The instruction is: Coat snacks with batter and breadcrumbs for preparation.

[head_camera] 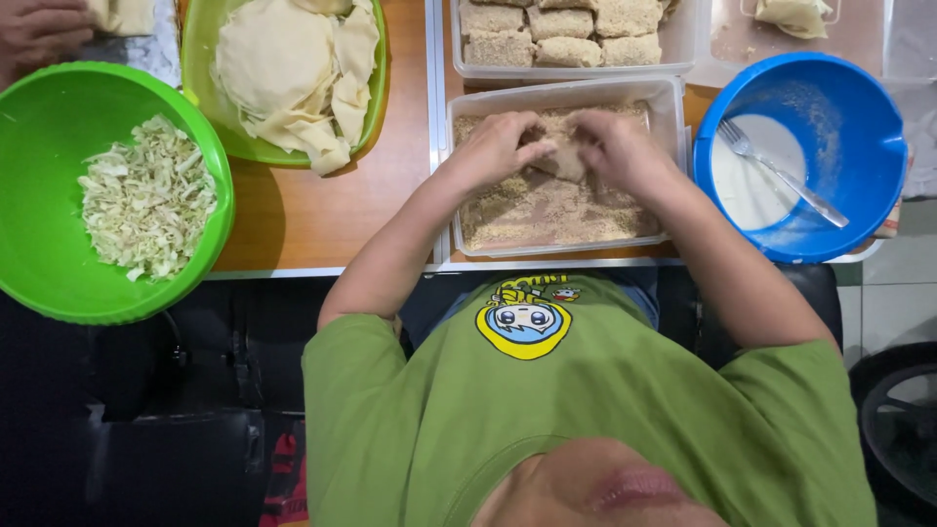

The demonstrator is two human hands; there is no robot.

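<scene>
The breadcrumb tray (666,107) is clear plastic holding tan, speckled crumbs; the breaded roll (561,156) matches that tan. The batter bowl (859,117) is bright blue with white liquid and a silver fork (781,174), while the cabbage bowl (39,273) and wrapper basket (200,49) are lime green, holding pale green-white shreds and cream sheets. The tabletop (322,210) is orange-brown wood grain.

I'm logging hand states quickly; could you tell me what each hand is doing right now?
Left hand: closed on the crumb-coated piece.
Right hand: closed on the same piece.
</scene>
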